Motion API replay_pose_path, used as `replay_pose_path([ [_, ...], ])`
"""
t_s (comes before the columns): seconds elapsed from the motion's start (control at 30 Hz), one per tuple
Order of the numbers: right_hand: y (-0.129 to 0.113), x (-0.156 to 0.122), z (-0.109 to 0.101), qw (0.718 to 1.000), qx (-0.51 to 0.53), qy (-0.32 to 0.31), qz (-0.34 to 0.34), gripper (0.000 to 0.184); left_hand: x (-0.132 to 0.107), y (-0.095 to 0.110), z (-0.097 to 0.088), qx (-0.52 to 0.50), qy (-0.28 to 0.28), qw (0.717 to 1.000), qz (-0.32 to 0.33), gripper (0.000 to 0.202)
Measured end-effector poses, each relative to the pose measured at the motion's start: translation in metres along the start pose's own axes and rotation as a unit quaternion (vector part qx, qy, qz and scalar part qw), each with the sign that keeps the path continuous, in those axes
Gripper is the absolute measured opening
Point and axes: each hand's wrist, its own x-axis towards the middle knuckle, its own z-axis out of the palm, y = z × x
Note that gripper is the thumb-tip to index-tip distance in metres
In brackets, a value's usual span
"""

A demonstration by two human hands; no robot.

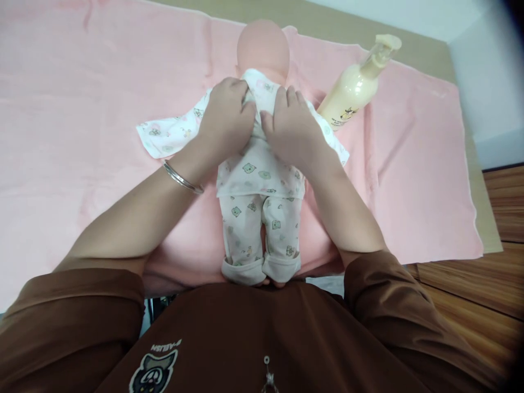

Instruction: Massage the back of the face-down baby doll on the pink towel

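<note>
Baby doll [262, 52] is laid on a pink towel [82, 109], seemingly on its front — only the back of its bald head is seen, and its feet point at the person's body. Printed pajamas [256, 169] are on it. Cloth near the neck is gripped tight by the closed left hand [225, 117]. The right hand [292, 128] is open, pressed flat on the cloth with its fingers spread. Soft, slow pulling looks best here, with the doll held steady by the flat hand. Cream pump bottle [360, 82] is lying just beside the doll.
</note>
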Motion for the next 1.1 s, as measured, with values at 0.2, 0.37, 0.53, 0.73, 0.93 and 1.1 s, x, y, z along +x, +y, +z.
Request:
replay_pose_path([
  [0.2,-0.003,-0.001,0.0,0.99,-0.072,0.094,-0.072,0.037,0.005,-0.012,0.007,0.035,0.008,0.999,-0.015,0.021],
  [0.37,0.027,0.029,-0.002,0.996,-0.046,0.064,-0.037,0.032,-0.014,0.013,-0.001,0.129,0.003,0.99,0.064,0.021],
  [0.53,0.03,0.031,0.004,0.998,0.005,0.055,-0.012,0.052,-0.013,0.017,-0.007,0.106,-0.008,0.993,0.044,0.018],
  [0.73,0.001,0.0,0.0,0.999,-0.012,0.048,-0.019,0.057,0.006,-0.016,0.002,0.012,0.067,0.996,0.05,0.027],
  [0.93,-0.007,-0.007,-0.003,0.993,-0.048,0.071,-0.076,0.039,0.01,-0.017,0.012,0.02,-0.012,0.999,-0.043,0.013],
  [1.1,0.019,0.026,-0.003,0.993,-0.074,0.067,-0.057,0.038,-0.008,0.008,0.003,0.095,-0.004,0.995,0.01,0.018],
])
